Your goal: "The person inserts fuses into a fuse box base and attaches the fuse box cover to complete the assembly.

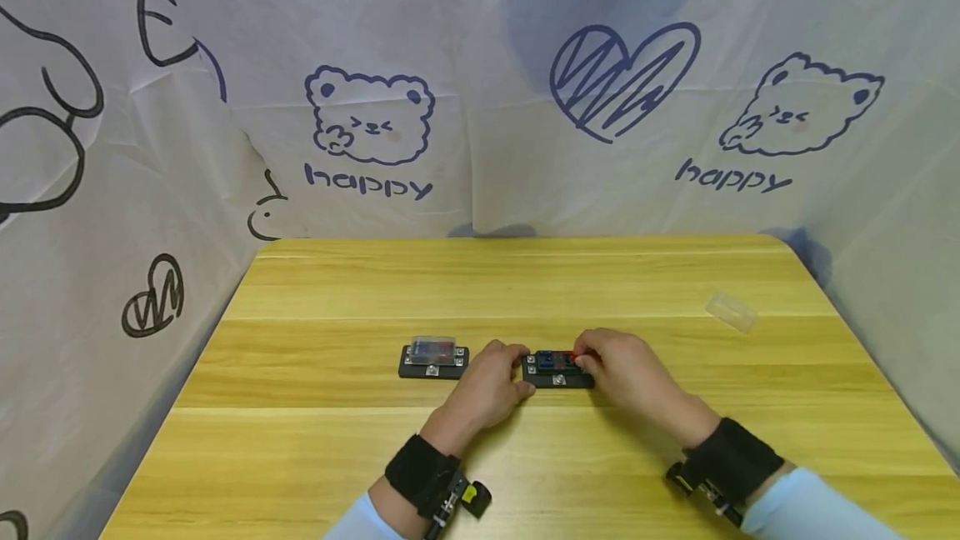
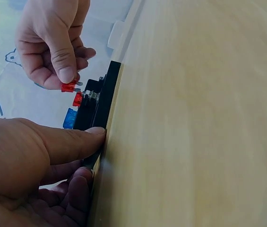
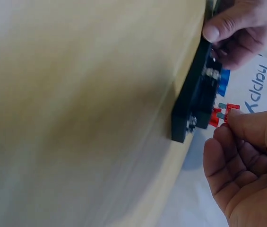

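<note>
A black fuse block (image 1: 546, 379) lies on the table with its top uncovered. My left hand (image 1: 486, 383) grips its left end, thumb at the front edge and fingers at the back corner. Above the block's right part, my right hand (image 1: 624, 367) pinches a red blade fuse (image 3: 232, 109) between thumb and index finger. The metal prongs of that fuse show, apart from the block, in both wrist views. Another red fuse (image 2: 77, 99) is seated in the block, and a blue fuse (image 2: 69, 118) stands nearer my left hand.
To the left lies a second fuse block (image 1: 412, 372) with a clear cover (image 1: 433, 347) on it. A loose clear plastic cover (image 1: 731, 312) rests at the right rear of the wooden table (image 1: 360, 473). White cloth (image 1: 495, 165) with drawings hangs behind and at the sides.
</note>
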